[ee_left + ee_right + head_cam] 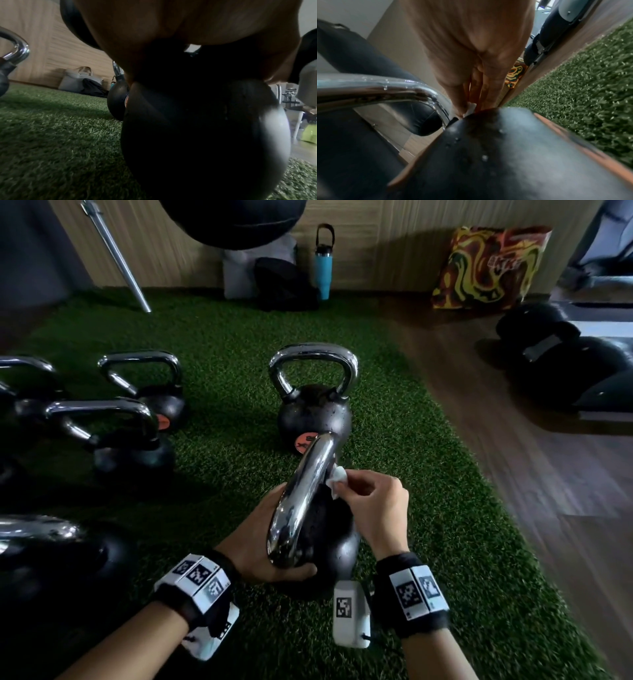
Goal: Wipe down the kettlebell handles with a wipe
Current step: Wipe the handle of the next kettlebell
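A black kettlebell [334, 546] with a wet chrome handle [303, 494] stands on the green turf just in front of me. My left hand [263, 542] grips the near end of that handle, thumb curled under it. My right hand [371, 505] pinches a small white wipe [337, 479] and holds it against the handle's right side. In the right wrist view the wipe [470, 109] sits between the fingertips where the chrome handle [385, 88] bends down to the ball. The left wrist view shows mostly my palm [171, 27] above the dark ball [205, 135].
A second kettlebell [313, 402] stands just behind this one, and several more [137, 419] line the left of the turf [428, 474]. A blue bottle [323, 265], bags and a patterned cushion [486, 268] sit by the far wall. Wood floor lies to the right.
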Motion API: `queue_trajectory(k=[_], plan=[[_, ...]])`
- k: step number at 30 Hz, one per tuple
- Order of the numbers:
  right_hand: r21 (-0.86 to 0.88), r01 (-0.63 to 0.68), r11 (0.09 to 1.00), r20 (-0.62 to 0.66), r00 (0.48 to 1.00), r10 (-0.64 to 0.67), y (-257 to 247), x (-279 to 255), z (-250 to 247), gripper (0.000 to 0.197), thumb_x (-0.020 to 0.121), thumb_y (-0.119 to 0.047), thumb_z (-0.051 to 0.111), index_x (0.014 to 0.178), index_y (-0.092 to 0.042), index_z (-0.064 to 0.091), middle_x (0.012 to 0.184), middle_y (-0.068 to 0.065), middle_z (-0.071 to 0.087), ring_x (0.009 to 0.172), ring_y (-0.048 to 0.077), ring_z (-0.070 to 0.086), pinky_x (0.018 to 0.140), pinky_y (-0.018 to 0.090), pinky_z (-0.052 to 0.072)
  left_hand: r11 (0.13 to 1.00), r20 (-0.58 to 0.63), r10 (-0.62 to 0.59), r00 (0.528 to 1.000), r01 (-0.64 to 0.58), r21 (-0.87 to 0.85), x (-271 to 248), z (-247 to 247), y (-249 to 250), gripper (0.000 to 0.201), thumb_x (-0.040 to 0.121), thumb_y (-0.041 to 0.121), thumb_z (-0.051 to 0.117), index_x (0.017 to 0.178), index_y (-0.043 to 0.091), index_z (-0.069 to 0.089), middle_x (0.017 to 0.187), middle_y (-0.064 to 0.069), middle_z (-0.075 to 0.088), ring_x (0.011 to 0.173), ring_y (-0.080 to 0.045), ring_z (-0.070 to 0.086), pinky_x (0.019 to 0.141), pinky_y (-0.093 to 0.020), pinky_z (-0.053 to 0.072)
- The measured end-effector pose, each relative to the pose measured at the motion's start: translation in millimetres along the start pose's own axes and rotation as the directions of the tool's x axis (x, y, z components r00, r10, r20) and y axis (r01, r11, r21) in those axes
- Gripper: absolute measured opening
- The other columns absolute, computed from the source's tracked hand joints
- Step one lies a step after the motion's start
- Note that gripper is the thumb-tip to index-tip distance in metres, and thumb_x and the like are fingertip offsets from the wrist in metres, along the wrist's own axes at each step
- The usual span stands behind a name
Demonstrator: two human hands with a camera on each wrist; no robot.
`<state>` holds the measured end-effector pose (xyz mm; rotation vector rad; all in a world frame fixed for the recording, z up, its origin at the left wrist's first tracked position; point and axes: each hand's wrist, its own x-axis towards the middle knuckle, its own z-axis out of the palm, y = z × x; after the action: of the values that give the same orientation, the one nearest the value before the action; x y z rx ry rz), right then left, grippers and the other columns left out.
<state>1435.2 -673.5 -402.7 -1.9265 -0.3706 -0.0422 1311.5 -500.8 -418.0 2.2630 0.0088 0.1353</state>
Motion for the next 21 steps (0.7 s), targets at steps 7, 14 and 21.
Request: queue_trajectory(k=[7,14,21], plan=[[0.123,0.077,0.989,-0.144,0.988,-0.059,-10.4,10.0,3.0,0.029,0.082,-0.025,0.086,0.110,-0.022,0.080,0.092,-0.019,0.072,0.084,-0.015,0.064,0.081,0.011,0.053,0.992,0.032,-0.111,0.993,0.112,-0.058,-1.6,0.6,-7.0,0.099,0.056,0.040,0.099,0.132,0.046,0.036,0.139,0.022,0.048,0.126,0.021,0.042,0.111,-0.014,0.039],[0.136,0.224,0.965,-0.154,0.967,-0.203,-20.9,8.5,1.4,0.028,0.087,-0.018,0.080,0.115,-0.017,0.077,0.106,-0.011,0.074,0.093,-0.001,0.070,0.083,0.024,0.060,0.984,0.059,-0.173,0.983,0.176,-0.041,-1.2,0.9,-12.5,0.104,0.052,0.049,0.098,0.139,0.036,0.042,0.138,0.019,0.052,0.127,0.012,0.048,0.113,-0.029,0.044],[0.137,0.385,0.913,-0.083,0.923,-0.377,-29.9,12.0,-12.5,0.031,0.088,-0.003,0.077,0.117,-0.015,0.077,0.106,-0.002,0.072,0.094,0.012,0.070,0.077,0.039,0.061,0.979,0.037,-0.203,0.979,0.203,-0.019,-3.7,1.2,-3.1,0.109,0.053,0.043,0.099,0.138,0.043,0.030,0.139,0.025,0.041,0.129,0.011,0.041,0.114,-0.025,0.038]])
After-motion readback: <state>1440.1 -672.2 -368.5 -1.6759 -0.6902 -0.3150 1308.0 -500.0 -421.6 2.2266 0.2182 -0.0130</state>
